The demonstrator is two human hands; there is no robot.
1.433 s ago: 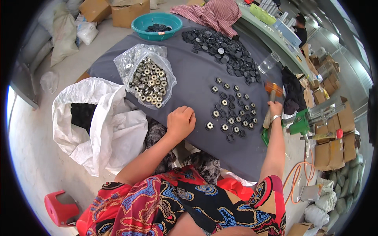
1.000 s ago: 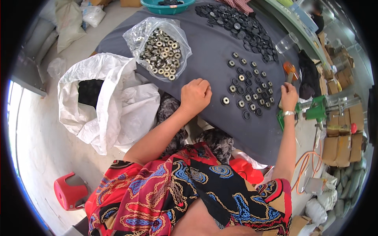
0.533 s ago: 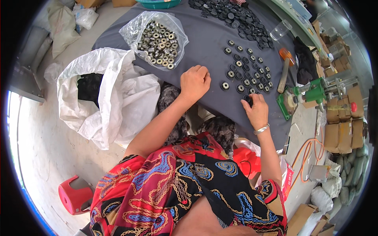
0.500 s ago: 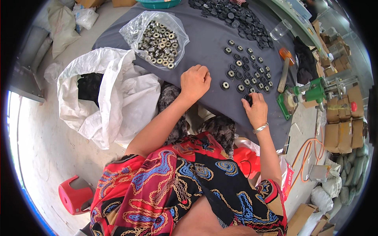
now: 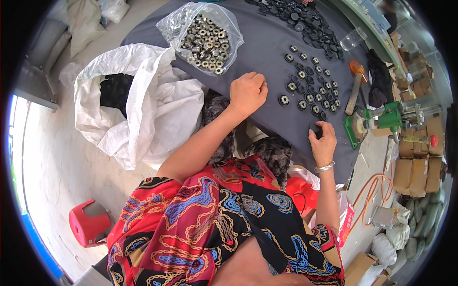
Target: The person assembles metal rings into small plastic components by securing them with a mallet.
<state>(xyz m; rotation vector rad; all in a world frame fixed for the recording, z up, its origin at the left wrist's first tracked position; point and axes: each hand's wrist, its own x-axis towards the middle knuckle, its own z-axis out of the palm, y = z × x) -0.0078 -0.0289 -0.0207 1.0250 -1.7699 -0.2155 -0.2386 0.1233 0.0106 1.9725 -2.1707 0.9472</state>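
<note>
My right hand, a bracelet at its wrist, pinches a black round disc between thumb and fingers, low over the dark cloth. Just beyond it stand rows of black wheels, many with a shiny metal bearing in the middle; several show only black tops. My left hand is closed, fingers curled at the table's near edge; whatever it may hold is hidden. Past the left hand, a clear plastic bag lies open, full of metal bearings.
A white woven sack with black pieces inside stands left of the table. Loose black discs are heaped at the far side. To the right are a hammer, a clear cup and a green hand press. A red stool is at lower left.
The whole view has shifted, so the table sits further right. My right hand has drawn nearer, away from the wheels, with the black disc. My left hand stays closed at the edge.
</note>
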